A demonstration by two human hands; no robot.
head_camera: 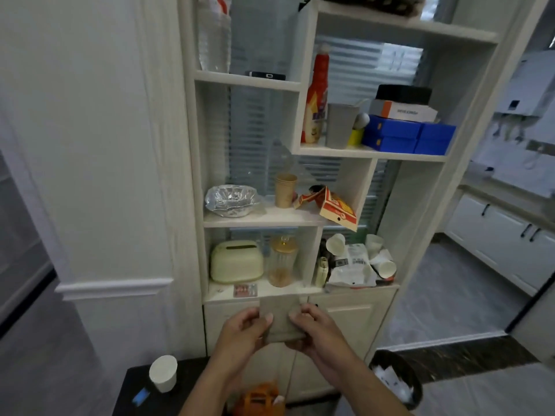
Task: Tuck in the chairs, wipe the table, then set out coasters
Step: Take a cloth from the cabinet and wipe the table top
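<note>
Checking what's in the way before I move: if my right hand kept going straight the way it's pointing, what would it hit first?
The right hand points up and leftward, fingers on the grey coaster stack. Past it, probably the left hand or the cabinet door, though depth is unclear.

We hold the coasters between both hands before the shelf; bin right, cup left.

Both hands, left and right, grip a grey square, perhaps stacked coasters. A cluttered white shelf stands behind.
</note>
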